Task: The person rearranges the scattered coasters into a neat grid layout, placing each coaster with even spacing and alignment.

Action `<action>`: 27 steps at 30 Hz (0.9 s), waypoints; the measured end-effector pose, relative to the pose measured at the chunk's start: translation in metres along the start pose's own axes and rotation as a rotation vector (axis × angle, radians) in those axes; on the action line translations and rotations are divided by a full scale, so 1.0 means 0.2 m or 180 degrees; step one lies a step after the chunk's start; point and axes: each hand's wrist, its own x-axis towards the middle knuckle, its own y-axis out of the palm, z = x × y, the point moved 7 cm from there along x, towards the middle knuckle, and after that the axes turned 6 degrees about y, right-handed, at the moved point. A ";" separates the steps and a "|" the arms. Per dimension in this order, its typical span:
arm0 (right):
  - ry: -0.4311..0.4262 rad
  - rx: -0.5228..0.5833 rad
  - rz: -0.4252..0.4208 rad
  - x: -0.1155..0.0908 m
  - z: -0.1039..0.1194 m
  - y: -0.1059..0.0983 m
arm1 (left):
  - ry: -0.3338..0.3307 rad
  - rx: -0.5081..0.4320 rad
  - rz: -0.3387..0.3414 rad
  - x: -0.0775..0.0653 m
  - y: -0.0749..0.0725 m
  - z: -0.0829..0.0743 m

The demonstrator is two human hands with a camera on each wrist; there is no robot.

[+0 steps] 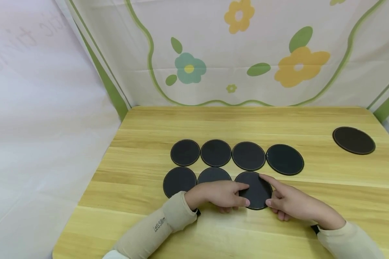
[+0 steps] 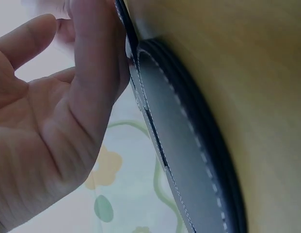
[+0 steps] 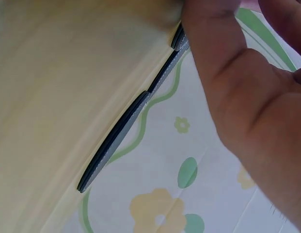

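Both hands are at a round black coaster [image 1: 255,192] lying flat on the table, the third in the front row. From its left, the left hand [image 1: 222,194] reaches in with index finger and thumb extended over its face. The right hand [image 1: 291,201] touches its right side, index fingertip at the upper rim and thumb at the lower right edge. Beside it, another front-row coaster [image 1: 214,175] is partly covered by the left hand. Stitching runs along the rim of the nearest coaster [image 2: 184,141] in the left wrist view.
A back row of several black coasters, including the rightmost one [image 1: 284,159], lies just beyond. One more coaster [image 1: 353,140] sits apart near the table's right edge. The wooden table [image 1: 123,216] meets a flower-printed cloth [image 1: 214,32] at its far edge.
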 end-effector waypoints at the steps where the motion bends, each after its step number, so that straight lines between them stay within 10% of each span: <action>1: 0.0017 -0.0001 -0.0006 0.00 0.00 0.00 | 0.0000 0.0035 -0.0020 0.00 -0.01 0.00; 19: -0.0156 -0.0165 -0.0049 0.01 0.05 -0.04 | 0.0038 0.0060 -0.0094 0.00 -0.07 0.00; 27: -0.0634 -0.0204 -0.0634 -0.08 -0.01 -0.37 | 0.0272 -0.0085 0.0065 0.00 -0.09 -0.04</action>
